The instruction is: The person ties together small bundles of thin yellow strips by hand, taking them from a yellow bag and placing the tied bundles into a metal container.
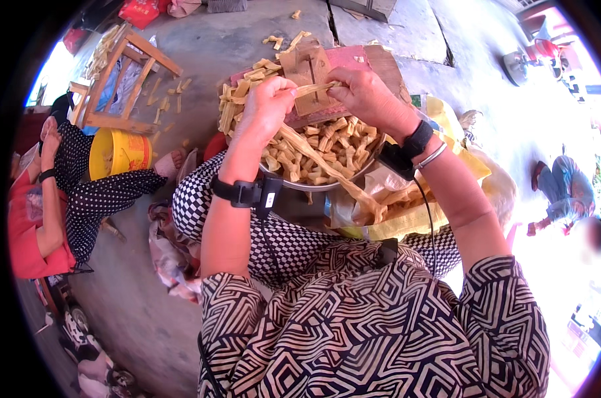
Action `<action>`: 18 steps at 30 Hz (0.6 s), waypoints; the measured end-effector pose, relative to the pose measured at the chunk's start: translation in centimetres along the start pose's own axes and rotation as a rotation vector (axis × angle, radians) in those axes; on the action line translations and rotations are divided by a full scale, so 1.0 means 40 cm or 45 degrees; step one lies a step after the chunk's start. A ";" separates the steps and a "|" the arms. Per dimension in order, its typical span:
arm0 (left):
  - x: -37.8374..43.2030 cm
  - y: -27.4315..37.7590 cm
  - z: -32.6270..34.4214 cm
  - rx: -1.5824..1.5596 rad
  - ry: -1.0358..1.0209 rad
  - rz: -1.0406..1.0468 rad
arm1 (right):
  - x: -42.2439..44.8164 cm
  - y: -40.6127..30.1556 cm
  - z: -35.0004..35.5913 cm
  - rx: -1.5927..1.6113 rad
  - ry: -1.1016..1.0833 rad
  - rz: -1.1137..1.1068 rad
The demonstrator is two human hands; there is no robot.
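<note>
My left hand (273, 102) pinches a pale yellow fibrous strip (313, 89), perhaps a dried food. The fingertips of my right hand (360, 94) grip its other end, so it spans the gap between my hands. Behind it stands a slotted wooden block (305, 64) on a board (348, 59) partly covered in pink. Beneath my hands, a round metal basin (313, 188) holds many short, knotted or folded yellow pieces (338, 142). A longer yellow strip (325, 164) runs across them from near my left hand towards a yellow bag (405, 226).
Bundled short strips (238, 94) lie at the board's left. A person in red (37, 224) sits at left beside a yellow bucket (116, 151) and a wooden stool (126, 79). Another person (566, 194) is at far right. Cords hang from both my wrist devices.
</note>
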State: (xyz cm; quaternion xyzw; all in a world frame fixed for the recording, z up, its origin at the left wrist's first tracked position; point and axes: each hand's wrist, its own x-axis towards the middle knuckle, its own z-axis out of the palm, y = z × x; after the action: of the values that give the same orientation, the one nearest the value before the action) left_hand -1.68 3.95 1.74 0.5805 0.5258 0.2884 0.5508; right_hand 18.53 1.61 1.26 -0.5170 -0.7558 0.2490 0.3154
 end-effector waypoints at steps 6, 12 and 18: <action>0.034 -0.005 0.005 -0.115 0.014 -0.047 | 0.011 0.017 -0.004 -0.052 0.050 0.151; 0.063 -0.026 0.014 -0.038 0.004 -0.041 | 0.013 0.058 0.014 -0.143 0.091 0.039; 0.114 -0.096 0.002 0.736 0.409 -0.024 | 0.003 0.086 0.020 -0.495 -0.117 0.097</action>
State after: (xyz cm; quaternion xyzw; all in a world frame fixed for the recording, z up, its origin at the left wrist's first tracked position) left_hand -1.45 7.55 -3.02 0.6550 0.6714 0.2102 0.2759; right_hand 20.07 2.85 -1.66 -0.5844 -0.7832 0.1337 0.1652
